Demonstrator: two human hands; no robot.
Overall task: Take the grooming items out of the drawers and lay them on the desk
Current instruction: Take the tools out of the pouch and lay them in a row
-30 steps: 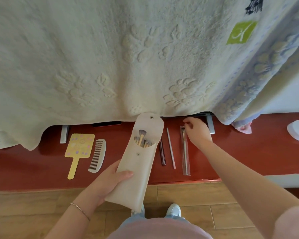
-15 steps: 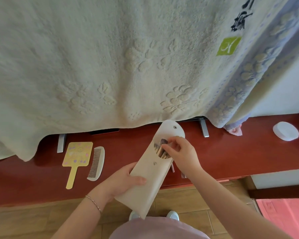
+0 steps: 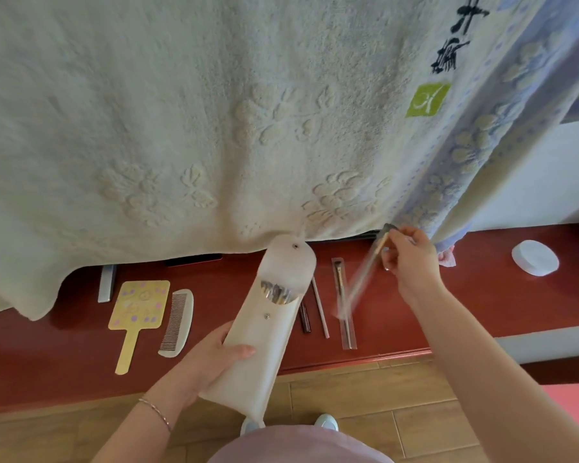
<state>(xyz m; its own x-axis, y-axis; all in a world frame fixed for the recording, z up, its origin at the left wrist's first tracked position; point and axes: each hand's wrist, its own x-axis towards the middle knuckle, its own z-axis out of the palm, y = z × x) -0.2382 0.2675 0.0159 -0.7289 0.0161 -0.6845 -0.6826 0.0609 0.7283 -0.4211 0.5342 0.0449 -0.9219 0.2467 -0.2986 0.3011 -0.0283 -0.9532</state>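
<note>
Since half a second ago, right hand (image 3: pixel 411 262) has left the pouch mouth and now pinches a slim, motion-blurred makeup brush (image 3: pixel 365 275) above the red wooden desk (image 3: pixel 482 295). Left hand (image 3: pixel 211 359) grips the cream snap-flap brush pouch (image 3: pixel 264 332), more brushes showing inside. Recommendation: lower it flat, parallel to the sleeved brush (image 3: pixel 343 305), clear of the hanging cream towel (image 3: pixel 214 128). Yellow hand mirror (image 3: pixel 137 312) and white comb (image 3: pixel 178 322) lie unchanged at left.

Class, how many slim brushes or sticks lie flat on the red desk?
3, beside the pouch: dark stick, pinkish stick, sleeved brush. The pouch may hide others.
</note>
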